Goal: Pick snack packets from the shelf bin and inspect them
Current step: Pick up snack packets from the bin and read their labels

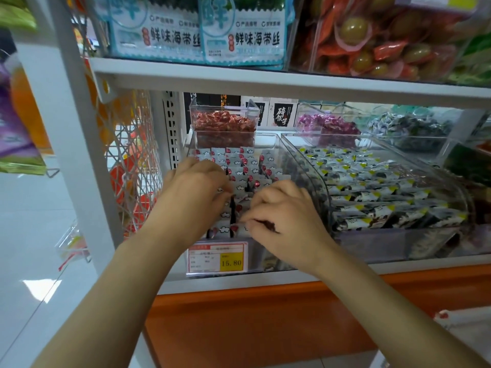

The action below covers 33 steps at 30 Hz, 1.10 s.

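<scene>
A white shelf [239, 82] holds a clear bin [267, 140] packed with upright rows of small white snack packets [239, 166] marked in red. Another clear bin [425, 243], full of yellow-cornered packets, sits just beside it on the right. Both hands are in the left bin. The left hand [196, 187] curls its fingers down among the middle rows, though blur hides whether it grips any. The right hand [281, 216] pinches the top of 1 packet near the front. A price tag [218, 257] reading 15.80 sits on the bin's front.
</scene>
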{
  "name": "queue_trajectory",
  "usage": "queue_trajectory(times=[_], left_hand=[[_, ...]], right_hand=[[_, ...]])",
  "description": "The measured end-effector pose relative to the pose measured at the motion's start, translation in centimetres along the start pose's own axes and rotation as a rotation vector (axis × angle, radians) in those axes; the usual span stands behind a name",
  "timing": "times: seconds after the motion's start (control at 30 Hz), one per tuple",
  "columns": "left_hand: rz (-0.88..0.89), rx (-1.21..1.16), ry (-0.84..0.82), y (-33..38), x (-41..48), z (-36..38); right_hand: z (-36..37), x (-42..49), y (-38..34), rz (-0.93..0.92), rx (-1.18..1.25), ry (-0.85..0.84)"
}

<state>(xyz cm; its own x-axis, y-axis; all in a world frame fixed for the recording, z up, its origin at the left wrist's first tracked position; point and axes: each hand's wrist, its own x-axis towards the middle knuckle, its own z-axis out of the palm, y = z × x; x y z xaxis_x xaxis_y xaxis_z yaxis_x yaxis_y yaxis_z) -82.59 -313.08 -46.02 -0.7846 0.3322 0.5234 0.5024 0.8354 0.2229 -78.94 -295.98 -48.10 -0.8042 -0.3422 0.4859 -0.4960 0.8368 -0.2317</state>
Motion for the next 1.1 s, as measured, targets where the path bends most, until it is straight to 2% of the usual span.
queue_trajectory(times=[0.17,0.37,0.47,0.53,0.63,0.73,0.9,1.1], left_hand=[[-0.002,-0.046,-0.016,0.2,-0.2,-0.2],[-0.003,-0.091,-0.021,0.7,-0.6,-0.1],[0.004,-0.096,0.01,0.6,-0.6,-0.1],[0.007,-0.11,0.057,0.6,-0.5,0.0],[-0.025,-0.188,0.108,0.9,-0.4,-0.2],[-0.106,-0.353,0.082,1.7,-0.5,-0.3],[-0.198,-0.608,-0.018,2.6,-0.8,-0.2],[-0.323,-0.855,-0.003,2.6,-0.9,-0.9]], right_hand=[[-1.2,1.9,1.1,0.113,0.056,0.141],[-1.0,3.8,1.4,0.046,-0.105,-0.095],[-0.5,4.0,1.3,0.02,-0.121,-0.095],[-1.0,3.9,1.4,0.064,0.029,0.006],[-2.7,3.3,1.7,0.183,0.339,0.27],[-3.7,2.0,2.0,0.273,0.475,0.473],[-3.9,0.9,2.1,0.409,0.706,0.568],[-4.1,0.1,1.8,0.539,1.128,0.584]])
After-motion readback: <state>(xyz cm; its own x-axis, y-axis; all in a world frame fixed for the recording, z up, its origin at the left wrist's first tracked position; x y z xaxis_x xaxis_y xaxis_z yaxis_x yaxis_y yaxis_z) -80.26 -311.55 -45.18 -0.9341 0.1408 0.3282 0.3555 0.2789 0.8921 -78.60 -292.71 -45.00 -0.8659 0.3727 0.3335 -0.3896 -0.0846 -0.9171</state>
